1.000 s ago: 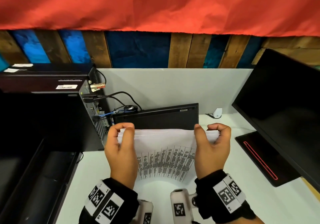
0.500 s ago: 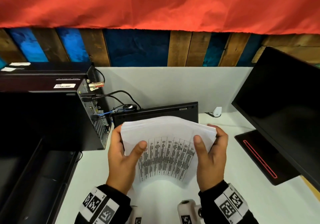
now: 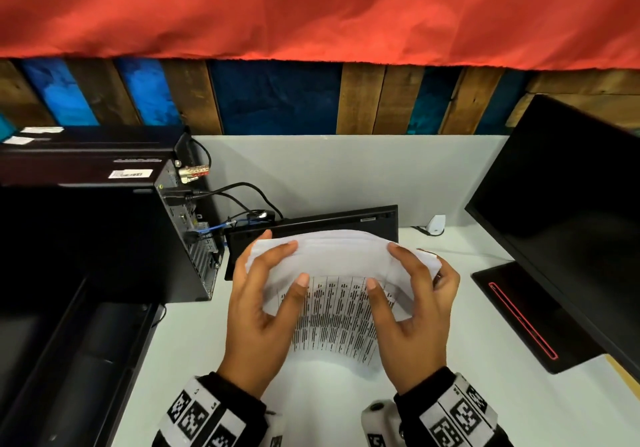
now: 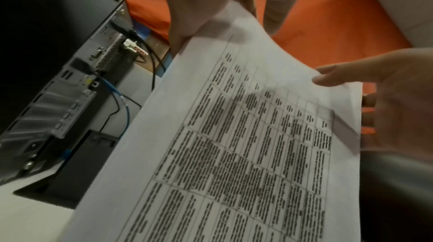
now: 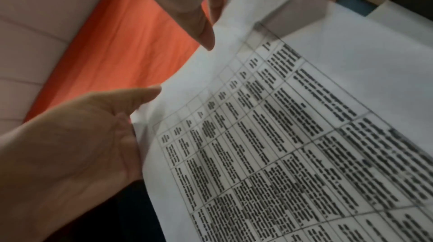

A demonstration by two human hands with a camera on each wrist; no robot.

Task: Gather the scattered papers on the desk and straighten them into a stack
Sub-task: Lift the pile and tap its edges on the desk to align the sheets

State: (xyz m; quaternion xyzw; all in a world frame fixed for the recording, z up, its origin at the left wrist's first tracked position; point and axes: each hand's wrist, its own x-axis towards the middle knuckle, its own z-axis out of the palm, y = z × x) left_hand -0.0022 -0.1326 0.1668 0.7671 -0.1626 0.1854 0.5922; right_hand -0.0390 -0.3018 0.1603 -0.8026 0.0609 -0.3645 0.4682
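Note:
A stack of white papers (image 3: 332, 256) with a printed table on its front sheet stands on edge on the white desk (image 3: 485, 405), its top bent toward me. My left hand (image 3: 263, 308) holds its left side and my right hand (image 3: 415, 308) its right side. Each thumb lies on the printed face, with fingers over the top and behind. The left wrist view shows the printed sheet (image 4: 234, 135) under my left thumb (image 4: 185, 29), with the right hand (image 4: 386, 107) at its far edge. The right wrist view shows the sheet (image 5: 281, 135) between both hands.
A black computer tower (image 3: 114, 239) with cables (image 3: 242, 197) stands at the left. A black keyboard (image 3: 311, 225) leans on edge just behind the papers. A dark monitor (image 3: 571, 221) and its base (image 3: 526, 315) fill the right. A grey partition (image 3: 346, 176) closes the back.
My hands opened from fists at the stack's top corners to thumbs on its front face. The stack's top has curled over toward me, and both hands have slid inward.

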